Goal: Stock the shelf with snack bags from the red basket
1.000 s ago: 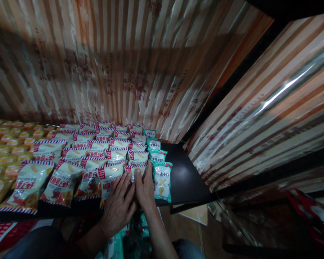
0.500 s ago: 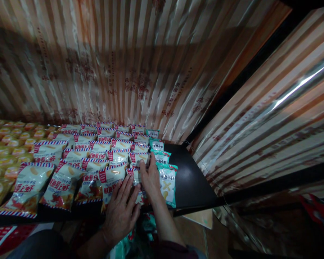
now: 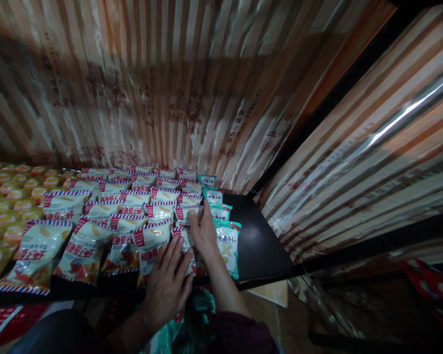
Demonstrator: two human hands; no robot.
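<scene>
My left hand (image 3: 170,275) lies with its fingers stretched out over the front of a white-and-red snack bag (image 3: 185,241) at the right end of the front row. My right hand (image 3: 204,233) reaches in along the right side of that bag, fingers extended, its edge next to the green snack bags (image 3: 227,246). Neither hand is wrapped around anything. Several rows of striped-edge snack bags (image 3: 79,250) stand packed to the left, and one column of green bags runs along the right of them.
Bare black shelf (image 3: 258,241) shows right of the green bags. Yellow-wrapped packs (image 3: 7,211) fill the left end. Striped plastic sheeting (image 3: 192,73) hangs behind, with a dark frame post (image 3: 317,108) at right. Below are a red basket (image 3: 15,317) and green packets (image 3: 170,334).
The camera view has shifted slightly. Both hands stay at almost the same place on the bags, and the bags keep their arrangement.
</scene>
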